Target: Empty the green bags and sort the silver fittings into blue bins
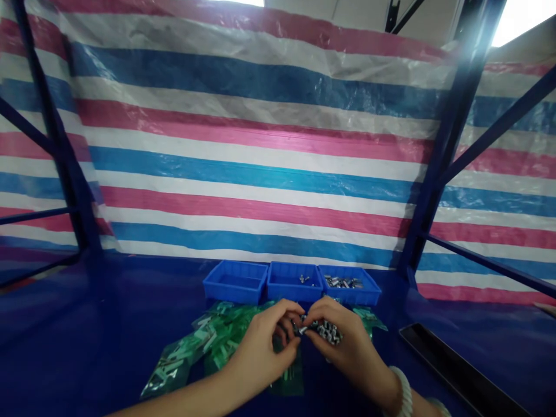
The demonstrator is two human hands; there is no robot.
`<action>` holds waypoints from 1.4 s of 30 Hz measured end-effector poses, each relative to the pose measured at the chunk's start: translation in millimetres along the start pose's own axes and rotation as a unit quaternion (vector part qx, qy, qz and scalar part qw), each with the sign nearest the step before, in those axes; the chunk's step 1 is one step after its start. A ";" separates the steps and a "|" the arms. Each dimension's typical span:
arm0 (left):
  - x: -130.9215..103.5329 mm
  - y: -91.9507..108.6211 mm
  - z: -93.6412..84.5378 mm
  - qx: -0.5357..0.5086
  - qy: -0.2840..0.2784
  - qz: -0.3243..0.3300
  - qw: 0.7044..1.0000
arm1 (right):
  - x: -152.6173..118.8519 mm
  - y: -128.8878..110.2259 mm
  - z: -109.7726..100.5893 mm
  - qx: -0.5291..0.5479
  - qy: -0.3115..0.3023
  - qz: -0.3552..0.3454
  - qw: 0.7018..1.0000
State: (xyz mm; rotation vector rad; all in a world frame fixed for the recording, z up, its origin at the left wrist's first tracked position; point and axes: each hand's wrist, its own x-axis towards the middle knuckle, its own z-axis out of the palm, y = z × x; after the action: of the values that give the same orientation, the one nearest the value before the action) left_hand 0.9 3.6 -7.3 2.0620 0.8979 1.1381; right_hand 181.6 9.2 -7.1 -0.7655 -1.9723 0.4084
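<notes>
grip at six o'clock from middle blue rectangular plastic tray: right hand pinches small silvery metal fittings; left hand, closure unclear; steadiness should limit spills.

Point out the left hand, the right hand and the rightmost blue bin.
Left hand [261,341], head view: back, near the thumb's base.
Right hand [354,340], head view: back, near the thumb's base.
Rightmost blue bin [358,297], head view: outer front wall.
</notes>
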 end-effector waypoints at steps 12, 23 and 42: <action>-2.1 17.0 1.9 -0.042 0.071 -0.028 0.996 | 1.2 0.7 1.2 0.242 -0.036 0.205 0.948; 6.2 20.6 -3.4 0.026 0.081 0.034 0.996 | 0.9 1.9 3.3 0.201 -0.057 0.198 0.958; 43.2 -5.1 -24.6 0.173 0.055 0.143 0.973 | -1.7 17.5 -6.9 -0.150 -0.196 0.013 0.969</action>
State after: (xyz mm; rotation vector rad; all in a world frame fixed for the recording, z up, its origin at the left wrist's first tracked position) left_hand -4.8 45.2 19.6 2.4953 0.9265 1.3333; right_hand 194.3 21.0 -14.7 -0.9573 -2.4335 0.2949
